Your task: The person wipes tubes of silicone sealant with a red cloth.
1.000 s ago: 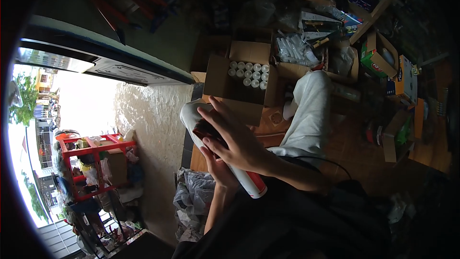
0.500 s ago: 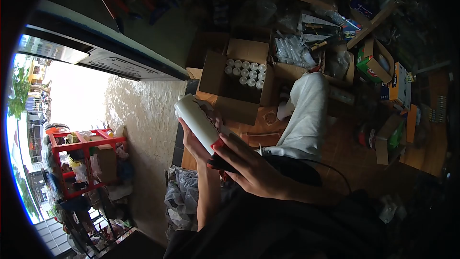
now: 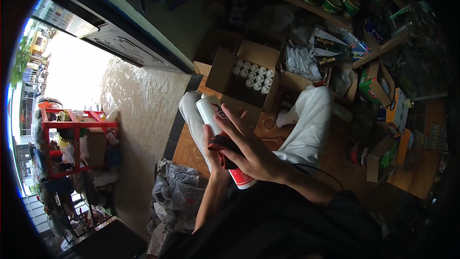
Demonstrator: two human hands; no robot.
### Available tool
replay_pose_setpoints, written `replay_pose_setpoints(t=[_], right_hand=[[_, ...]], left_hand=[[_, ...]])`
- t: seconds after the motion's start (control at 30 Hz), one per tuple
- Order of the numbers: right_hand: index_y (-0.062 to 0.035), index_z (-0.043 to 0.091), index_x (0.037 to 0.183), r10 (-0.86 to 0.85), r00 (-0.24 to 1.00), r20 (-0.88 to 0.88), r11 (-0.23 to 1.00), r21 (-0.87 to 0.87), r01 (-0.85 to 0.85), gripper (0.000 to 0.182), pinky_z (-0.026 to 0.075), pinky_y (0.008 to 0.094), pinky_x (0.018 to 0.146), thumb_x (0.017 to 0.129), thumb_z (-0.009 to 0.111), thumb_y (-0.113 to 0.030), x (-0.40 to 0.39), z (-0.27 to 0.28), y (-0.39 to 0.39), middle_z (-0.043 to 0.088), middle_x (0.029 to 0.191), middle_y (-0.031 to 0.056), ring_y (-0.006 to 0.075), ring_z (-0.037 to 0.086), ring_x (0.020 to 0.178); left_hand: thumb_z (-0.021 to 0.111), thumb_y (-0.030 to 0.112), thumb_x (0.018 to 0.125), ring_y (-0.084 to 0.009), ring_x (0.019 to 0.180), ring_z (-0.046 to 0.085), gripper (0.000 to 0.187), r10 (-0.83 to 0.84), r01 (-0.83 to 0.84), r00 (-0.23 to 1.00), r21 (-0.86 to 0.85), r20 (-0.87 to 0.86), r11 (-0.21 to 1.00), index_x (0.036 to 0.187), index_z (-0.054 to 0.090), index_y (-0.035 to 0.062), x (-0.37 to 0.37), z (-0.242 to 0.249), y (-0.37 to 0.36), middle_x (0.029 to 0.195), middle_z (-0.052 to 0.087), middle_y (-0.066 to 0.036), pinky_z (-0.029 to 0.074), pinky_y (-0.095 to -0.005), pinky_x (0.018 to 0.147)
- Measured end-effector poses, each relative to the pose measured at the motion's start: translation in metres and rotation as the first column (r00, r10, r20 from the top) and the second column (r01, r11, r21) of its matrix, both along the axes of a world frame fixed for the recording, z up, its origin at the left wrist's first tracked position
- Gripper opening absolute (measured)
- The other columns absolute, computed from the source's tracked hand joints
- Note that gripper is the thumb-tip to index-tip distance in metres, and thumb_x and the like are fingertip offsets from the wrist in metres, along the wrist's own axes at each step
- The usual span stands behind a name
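A white and red sealant tube (image 3: pixel 208 109) with dark lettering lies slantwise in front of me, its red end toward my body. My left hand (image 3: pixel 213 157) is closed around its left side, with part of the grip hidden behind the tube. Over the tube's middle, my right hand (image 3: pixel 255 154) presses a dark red and black cloth (image 3: pixel 225 144) with thumb and palm, its upper fingers stretched out. Beyond the hands stands an open cardboard box (image 3: pixel 224 70) with several white tubes (image 3: pixel 253 75) upright inside.
Clear nozzles in a plastic bag (image 3: pixel 303 61) lie right of the box. Tins (image 3: pixel 332 3) line a shelf at the back. A red rack (image 3: pixel 76 148) stands outside at left, and grey plastic bags (image 3: pixel 177 187) are beside me. My knees flank the box.
The tube has turned so its lettering and red end show. My right hand has moved up along it with the cloth, fingers spreading. The view has shifted, bringing my left knee into sight.
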State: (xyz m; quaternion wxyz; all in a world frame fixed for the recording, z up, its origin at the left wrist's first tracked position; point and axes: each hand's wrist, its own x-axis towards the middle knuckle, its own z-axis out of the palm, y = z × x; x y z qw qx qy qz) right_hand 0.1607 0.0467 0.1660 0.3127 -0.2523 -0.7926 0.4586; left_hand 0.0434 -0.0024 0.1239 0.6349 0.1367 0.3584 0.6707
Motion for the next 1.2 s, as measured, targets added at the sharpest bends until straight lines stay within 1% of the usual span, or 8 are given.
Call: replay_pose_setpoints(t=[0.3,0.53,0.67,0.8,0.83,0.93,0.97,1.2], right_hand=[[-0.0046,0.037,0.150,-0.155,0.976,-0.152,0.987,-0.074,0.145,0.052,0.029,0.0413,0.117,0.101,0.052,-0.010,-0.021,0.011,0.039,0.029,0.158,0.0195,0.0334,0.030,0.146],[-0.0055,0.045,0.145,-0.183,0.966,-0.185,0.983,-0.055,0.175,0.046,0.032,0.0410,0.115,0.100,0.054,-0.011,-0.029,0.003,0.050,0.036,0.154,0.0192,0.0335,0.036,0.143],[-0.0066,0.049,0.141,-0.160,0.987,-0.023,0.986,0.048,0.161,0.045,0.030,0.0436,0.116,0.097,0.058,-0.010,-0.024,0.005,0.024,0.039,0.152,0.0182,0.0335,0.041,0.140],[-0.0092,0.051,0.140,-0.088,0.996,0.031,0.995,0.048,0.087,0.051,0.025,0.0512,0.118,0.091,0.067,-0.014,-0.014,-0.012,-0.003,0.040,0.152,0.0165,0.0357,0.037,0.142],[-0.0097,0.051,0.140,-0.079,0.995,0.053,0.995,0.068,0.076,0.052,0.025,0.0529,0.118,0.090,0.068,-0.014,-0.008,-0.008,-0.008,0.039,0.152,0.0162,0.0360,0.036,0.143],[-0.0127,0.052,0.139,0.044,0.999,0.019,0.998,-0.042,-0.043,0.055,0.024,0.0573,0.119,0.087,0.072,-0.016,0.002,-0.015,-0.028,0.037,0.154,0.0113,0.0349,0.028,0.147],[-0.0129,0.053,0.138,0.093,0.995,0.035,0.995,-0.035,-0.092,0.055,0.024,0.0568,0.119,0.087,0.073,-0.016,0.009,-0.014,-0.034,0.036,0.155,0.0101,0.0343,0.025,0.148],[-0.0131,0.058,0.128,0.051,0.998,-0.047,0.985,0.167,-0.043,0.042,0.019,0.0615,0.117,0.090,0.070,-0.026,0.020,-0.007,-0.011,0.044,0.149,0.0088,0.0338,0.019,0.150]], left_hand=[[0.042,0.070,0.087,-0.0365,0.128,0.051,0.092,-0.132,0.162,0.968,-0.127,0.213,0.979,0.149,0.034,0.0030,-0.001,-0.001,-0.017,0.143,0.047,-0.021,0.043,-0.0535,0.105],[0.040,0.073,0.089,-0.0419,0.120,0.057,0.091,-0.423,0.321,0.716,0.277,0.555,0.906,0.148,0.033,0.0042,-0.007,-0.019,-0.033,0.138,0.051,-0.026,0.056,-0.0647,0.083],[0.041,0.065,0.096,-0.0313,0.129,0.053,0.075,0.053,-0.036,0.994,-0.181,0.092,0.983,0.151,0.034,0.0157,0.007,-0.017,-0.026,0.146,0.048,-0.012,0.047,-0.0494,0.104],[0.039,0.059,0.100,-0.0348,0.136,0.045,0.068,-0.059,-0.104,0.884,0.318,0.464,0.942,0.149,0.037,0.0117,0.005,-0.010,0.002,0.150,0.044,-0.015,0.034,-0.0487,0.115],[0.040,0.060,0.100,-0.0352,0.123,0.055,0.068,0.124,-0.140,0.926,0.019,0.356,0.990,0.141,0.044,0.0056,-0.005,-0.019,0.008,0.136,0.055,-0.018,0.046,-0.0481,0.104],[0.043,0.057,0.100,-0.0302,0.105,0.062,0.063,-0.074,-0.075,0.813,0.231,0.578,0.970,0.133,0.049,0.0034,-0.026,-0.034,0.023,0.118,0.062,-0.016,0.055,-0.0418,0.085],[0.046,0.053,0.101,-0.0253,0.091,0.063,0.056,0.244,-0.246,0.876,-0.049,0.416,0.968,0.128,0.051,0.0037,-0.031,-0.038,0.025,0.110,0.062,-0.013,0.056,-0.0361,0.071],[0.038,0.041,0.107,-0.0197,0.101,0.065,0.046,0.166,-0.141,0.968,-0.140,0.187,0.980,0.134,0.049,0.0051,-0.010,-0.020,0.015,0.119,0.062,-0.012,0.057,-0.0308,0.081]])
